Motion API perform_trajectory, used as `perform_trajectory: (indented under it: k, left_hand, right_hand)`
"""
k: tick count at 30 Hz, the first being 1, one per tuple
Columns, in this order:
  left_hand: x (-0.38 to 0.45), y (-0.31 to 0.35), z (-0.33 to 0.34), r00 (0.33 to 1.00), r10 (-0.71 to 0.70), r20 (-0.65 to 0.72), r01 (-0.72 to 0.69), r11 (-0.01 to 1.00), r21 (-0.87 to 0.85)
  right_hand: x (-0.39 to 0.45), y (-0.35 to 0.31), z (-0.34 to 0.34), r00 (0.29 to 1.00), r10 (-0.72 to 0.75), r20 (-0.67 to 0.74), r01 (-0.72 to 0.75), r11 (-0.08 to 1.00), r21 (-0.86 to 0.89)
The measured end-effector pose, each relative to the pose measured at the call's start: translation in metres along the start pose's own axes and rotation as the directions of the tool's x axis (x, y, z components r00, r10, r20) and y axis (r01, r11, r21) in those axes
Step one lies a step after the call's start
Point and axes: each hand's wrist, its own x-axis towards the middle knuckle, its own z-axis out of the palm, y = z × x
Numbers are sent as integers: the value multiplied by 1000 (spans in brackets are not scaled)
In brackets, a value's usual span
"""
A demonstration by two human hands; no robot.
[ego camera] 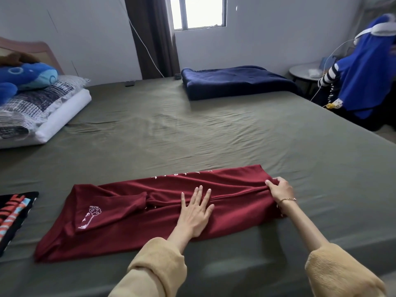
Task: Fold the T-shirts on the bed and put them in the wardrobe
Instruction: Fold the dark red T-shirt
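A dark red T-shirt (128,213) lies as a long folded strip across the near part of the bed (192,133), with a white printed motif near its left end. My left hand (196,213) rests flat on its middle, fingers straight and spread. At the strip's right end my right hand (279,188) pinches a bunched edge of the cloth. A black T-shirt (15,213) with a red and blue print lies at the left edge of the bed, partly out of view.
A folded navy blanket (235,81) lies at the far side of the bed. Pillows (40,112) and a blue plush toy (23,76) are stacked at far left. A person in blue (364,73) stands beside a small round table (308,71) at right.
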Motion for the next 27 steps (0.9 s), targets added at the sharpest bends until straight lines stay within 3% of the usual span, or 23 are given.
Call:
perform_trajectory:
  k: [4,7,10,15,18,20,23,27]
  left_hand:
    - [-13,-45,-6,982,-160,-104,171,980,98]
    - [-28,-86,-12,948,-286,-138,294,955,35]
    - [-47,-125,-18,913,-394,-108,388,919,-70]
    - [-82,-162,-21,933,-352,-79,301,880,-367]
    - [-94,-187,-16,943,-333,-27,308,898,-314]
    - [-99,-200,-12,947,-318,-29,284,879,-384]
    - [-109,-217,-14,925,-354,-137,165,700,-695]
    - [-114,-239,-35,842,-533,-79,98,296,-950]
  right_hand:
    - [-14,-34,10,991,38,127,-81,933,350]
    - [-26,-66,30,961,29,274,-163,862,481]
    - [-46,-98,60,927,17,375,-217,839,499]
    - [-87,-141,128,869,-73,490,-213,837,503]
    - [-120,-162,169,817,-99,567,-242,835,495]
    - [-140,-173,192,785,-110,610,-258,837,482]
    - [-164,-193,225,769,-133,626,-238,849,472]
    - [-189,-218,272,750,-135,648,-293,810,508]
